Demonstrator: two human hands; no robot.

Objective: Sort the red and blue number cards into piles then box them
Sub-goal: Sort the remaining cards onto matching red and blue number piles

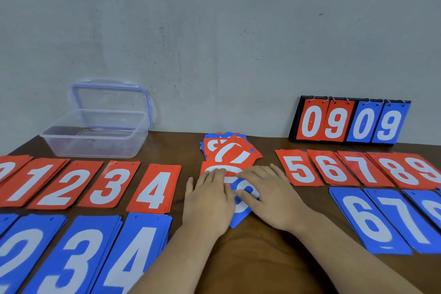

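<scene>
2 hands, left [208, 200] and right [270, 198], lie flat-fingered on a glossy rectangular blue card [239, 217].

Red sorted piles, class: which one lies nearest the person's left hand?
The red 4 pile, just left of the left hand. The red 3 pile lies farther left, and the red 5 pile sits beyond the right hand.

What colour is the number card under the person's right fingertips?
Blue with a white numeral; head view shows the rectangular card beneath the right hand.
</scene>
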